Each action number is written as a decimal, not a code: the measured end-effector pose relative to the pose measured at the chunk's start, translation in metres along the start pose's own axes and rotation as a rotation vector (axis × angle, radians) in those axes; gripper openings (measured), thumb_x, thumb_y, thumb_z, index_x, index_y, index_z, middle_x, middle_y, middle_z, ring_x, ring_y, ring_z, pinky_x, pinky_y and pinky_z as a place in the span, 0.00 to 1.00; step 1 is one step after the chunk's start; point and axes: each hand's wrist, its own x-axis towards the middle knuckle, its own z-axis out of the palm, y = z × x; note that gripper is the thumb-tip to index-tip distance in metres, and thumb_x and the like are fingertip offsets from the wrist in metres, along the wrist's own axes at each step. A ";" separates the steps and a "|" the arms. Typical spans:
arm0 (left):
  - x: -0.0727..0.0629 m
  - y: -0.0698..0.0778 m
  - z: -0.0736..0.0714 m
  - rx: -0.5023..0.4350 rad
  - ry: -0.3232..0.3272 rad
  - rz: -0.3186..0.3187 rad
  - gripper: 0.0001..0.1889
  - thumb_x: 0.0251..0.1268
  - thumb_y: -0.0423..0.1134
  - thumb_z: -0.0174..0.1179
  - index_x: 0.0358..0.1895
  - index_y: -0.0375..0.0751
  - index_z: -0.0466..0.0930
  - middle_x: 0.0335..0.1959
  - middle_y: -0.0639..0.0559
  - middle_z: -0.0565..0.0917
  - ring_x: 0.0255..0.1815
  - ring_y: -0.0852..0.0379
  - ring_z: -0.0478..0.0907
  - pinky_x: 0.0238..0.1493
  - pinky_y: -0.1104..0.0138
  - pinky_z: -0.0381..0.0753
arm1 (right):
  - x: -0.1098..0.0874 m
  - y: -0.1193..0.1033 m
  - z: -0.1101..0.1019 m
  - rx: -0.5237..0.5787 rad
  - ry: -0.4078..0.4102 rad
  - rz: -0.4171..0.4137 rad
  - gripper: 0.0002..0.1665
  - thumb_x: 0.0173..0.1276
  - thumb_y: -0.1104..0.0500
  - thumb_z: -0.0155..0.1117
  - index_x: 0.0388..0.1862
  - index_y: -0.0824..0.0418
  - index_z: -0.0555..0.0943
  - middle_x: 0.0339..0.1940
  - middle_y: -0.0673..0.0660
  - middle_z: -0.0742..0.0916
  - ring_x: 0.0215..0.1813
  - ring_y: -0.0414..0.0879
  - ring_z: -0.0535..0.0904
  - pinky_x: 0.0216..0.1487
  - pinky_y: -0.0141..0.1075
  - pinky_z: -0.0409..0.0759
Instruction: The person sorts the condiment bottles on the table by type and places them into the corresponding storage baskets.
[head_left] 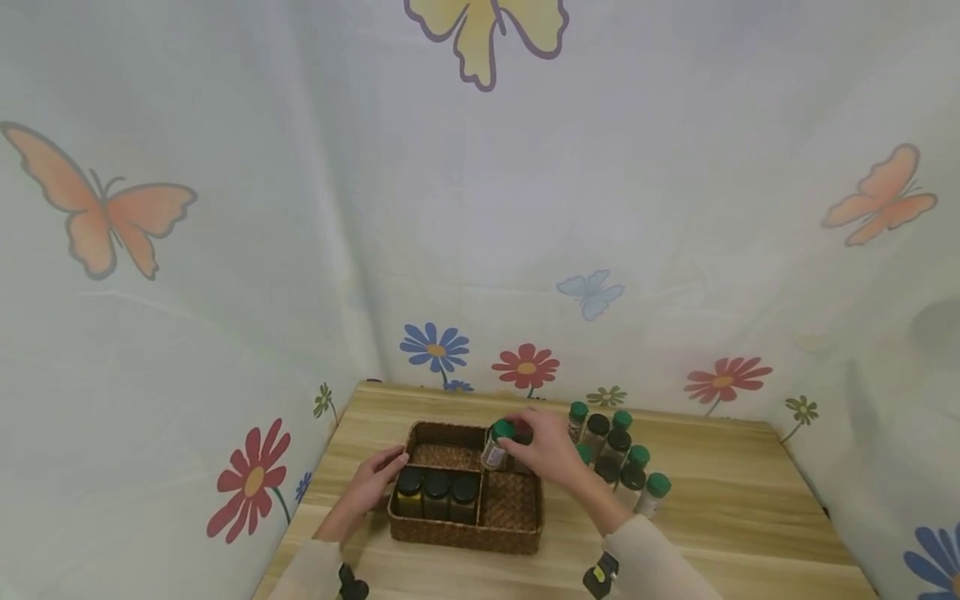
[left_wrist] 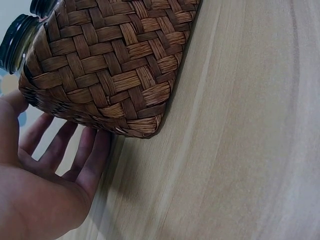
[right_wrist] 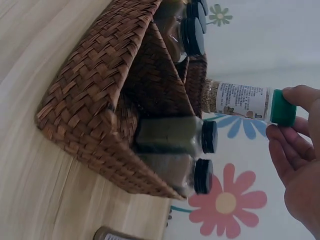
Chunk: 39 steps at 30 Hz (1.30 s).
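My right hand [head_left: 551,450] pinches the green cap [right_wrist: 284,107] of a clear spice jar [head_left: 493,452] between thumb and fingertips, the fingers bent and closed to the width of the cap. The jar is at the far side of the woven basket [head_left: 465,537], near the divider between its two far compartments, a little tilted, cap up, its printed label [right_wrist: 242,100] showing in the right wrist view. Whether its base touches the basket, I cannot tell.

My left hand [head_left: 375,479] rests against the basket's left wall, fingers loosely extended and slightly spread along the outside, thumb by the rim.

The basket stands on the left part of the wooden table [head_left: 735,475]. Three black-lidded jars [head_left: 437,496] stand in a row in its near left compartment. In the far right compartment, mostly behind my right hand from above, two black-capped jars [right_wrist: 172,137] stand side by side.

Just beyond the basket's right side, reaching toward the table's far edge, a cluster of jars [head_left: 618,442] with green and black caps stands close together. A cloth [head_left: 480,208] printed with butterflies and flowers hangs past that edge.
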 end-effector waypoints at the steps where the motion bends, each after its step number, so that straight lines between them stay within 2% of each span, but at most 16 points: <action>1: 0.000 0.000 0.000 -0.003 -0.004 -0.001 0.36 0.77 0.58 0.63 0.77 0.39 0.72 0.75 0.33 0.74 0.73 0.31 0.73 0.60 0.46 0.84 | 0.005 -0.001 0.004 -0.005 -0.003 0.006 0.17 0.72 0.52 0.76 0.56 0.55 0.88 0.45 0.48 0.86 0.45 0.45 0.85 0.45 0.42 0.87; 4: 0.001 0.000 0.000 0.000 -0.008 0.002 0.36 0.77 0.59 0.63 0.77 0.38 0.72 0.75 0.33 0.73 0.73 0.30 0.72 0.61 0.45 0.84 | 0.020 -0.004 0.014 -0.043 -0.029 0.034 0.18 0.73 0.49 0.76 0.56 0.54 0.87 0.45 0.48 0.87 0.45 0.44 0.85 0.45 0.39 0.86; 8: 0.002 0.000 -0.001 0.004 -0.008 0.001 0.37 0.76 0.60 0.63 0.77 0.39 0.72 0.76 0.33 0.73 0.74 0.30 0.71 0.63 0.44 0.82 | 0.041 -0.010 0.028 -0.067 -0.083 0.070 0.18 0.73 0.49 0.75 0.56 0.55 0.87 0.45 0.49 0.87 0.47 0.47 0.85 0.47 0.40 0.86; 11: 0.003 0.001 -0.002 0.000 -0.010 -0.002 0.37 0.76 0.60 0.62 0.78 0.40 0.72 0.76 0.34 0.73 0.74 0.31 0.71 0.64 0.44 0.81 | 0.054 -0.012 0.042 -0.058 -0.107 0.071 0.17 0.74 0.51 0.74 0.56 0.57 0.87 0.46 0.51 0.87 0.48 0.48 0.85 0.48 0.41 0.86; 16: 0.004 0.001 -0.004 -0.003 -0.017 0.002 0.37 0.76 0.60 0.63 0.77 0.39 0.72 0.75 0.34 0.74 0.73 0.31 0.72 0.63 0.45 0.82 | 0.070 -0.009 0.069 -0.071 -0.112 0.054 0.15 0.73 0.53 0.75 0.54 0.57 0.88 0.45 0.52 0.88 0.45 0.43 0.84 0.45 0.38 0.85; 22: 0.004 0.000 -0.005 -0.001 -0.019 0.005 0.38 0.75 0.60 0.64 0.77 0.39 0.72 0.75 0.34 0.74 0.73 0.31 0.72 0.62 0.45 0.83 | 0.076 0.000 0.103 -0.079 -0.097 0.068 0.14 0.71 0.55 0.77 0.53 0.55 0.88 0.46 0.50 0.88 0.44 0.40 0.84 0.43 0.33 0.85; 26: 0.001 0.001 -0.003 0.009 -0.004 -0.006 0.36 0.77 0.58 0.63 0.77 0.38 0.72 0.74 0.35 0.75 0.72 0.33 0.74 0.62 0.45 0.83 | 0.077 0.002 0.121 -0.077 -0.080 0.076 0.15 0.70 0.57 0.78 0.53 0.56 0.88 0.48 0.50 0.89 0.45 0.42 0.87 0.45 0.34 0.86; 33: -0.001 0.006 0.002 0.021 0.008 -0.005 0.33 0.80 0.54 0.61 0.77 0.37 0.72 0.73 0.36 0.77 0.69 0.37 0.77 0.62 0.47 0.83 | 0.079 0.004 0.135 -0.083 -0.037 0.121 0.17 0.68 0.58 0.79 0.55 0.57 0.89 0.50 0.52 0.90 0.47 0.46 0.88 0.46 0.37 0.88; 39: 0.000 0.006 0.004 0.004 0.015 -0.019 0.32 0.80 0.53 0.61 0.77 0.37 0.72 0.72 0.36 0.77 0.68 0.38 0.78 0.60 0.49 0.85 | 0.085 0.005 0.143 -0.126 -0.030 0.132 0.17 0.68 0.55 0.80 0.54 0.56 0.90 0.49 0.51 0.91 0.45 0.42 0.88 0.46 0.35 0.87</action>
